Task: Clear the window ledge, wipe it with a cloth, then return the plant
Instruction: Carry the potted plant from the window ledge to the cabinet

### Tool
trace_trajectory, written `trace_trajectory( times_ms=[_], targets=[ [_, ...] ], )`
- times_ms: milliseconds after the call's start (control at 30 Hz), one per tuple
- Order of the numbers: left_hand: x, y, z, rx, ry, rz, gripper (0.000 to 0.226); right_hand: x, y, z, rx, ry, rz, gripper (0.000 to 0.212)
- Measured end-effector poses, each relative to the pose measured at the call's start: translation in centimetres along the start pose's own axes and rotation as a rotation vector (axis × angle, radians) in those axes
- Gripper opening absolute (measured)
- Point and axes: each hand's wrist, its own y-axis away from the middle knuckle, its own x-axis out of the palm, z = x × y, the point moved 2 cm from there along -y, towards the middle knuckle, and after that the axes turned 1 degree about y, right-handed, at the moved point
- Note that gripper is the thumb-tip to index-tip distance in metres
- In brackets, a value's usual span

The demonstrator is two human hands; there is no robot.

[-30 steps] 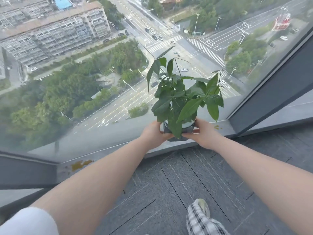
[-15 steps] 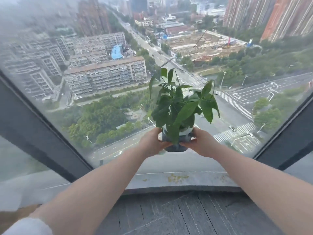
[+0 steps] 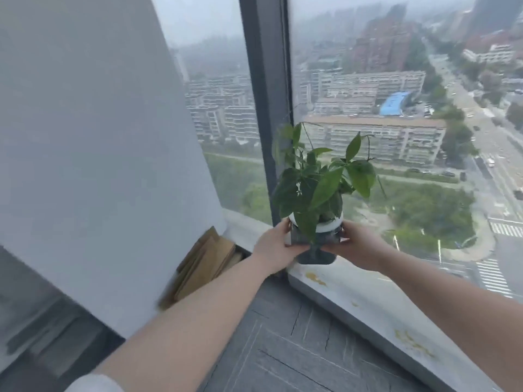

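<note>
A green leafy plant [image 3: 317, 179] grows in a dark glass pot [image 3: 314, 247] with a white collar. I hold the pot between both hands in the air, just above the near end of the grey window ledge [image 3: 368, 304]. My left hand [image 3: 276, 243] grips its left side and my right hand [image 3: 358, 246] grips its right side. The ledge carries yellowish stains [image 3: 315, 278] below the pot and further right. No cloth is in view.
A dark window mullion [image 3: 264, 108] rises right behind the plant. A white wall panel [image 3: 93, 154] stands at the left. Brown cardboard pieces [image 3: 203, 264] lean in the corner by the wall. Dark grey floor tiles [image 3: 283, 349] lie below the ledge.
My view has swung to the left along the window. The plant, still in both hands, has moved left to the corner by the mullion and wall.
</note>
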Motion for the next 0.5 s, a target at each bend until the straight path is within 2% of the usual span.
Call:
trace_trajectory(
  times_ms=[233,367,500],
  targets=[
    [-15.3,18.1,12.4,-0.217,0.079,-0.384,0.054,16.4,2.5,19.9,-0.301,0.090,0.209,0.045],
    [-23.3,32.1,20.7,-0.363,0.142,-0.588,0.057,28.3,8.7,32.1,-0.467,0.136,0.364,0.034],
    [-29.5,47.3,29.0,-0.524,0.086,-0.741,0.059,41.4,16.1,43.0,-0.587,0.118,0.527,0.042]
  ],
)
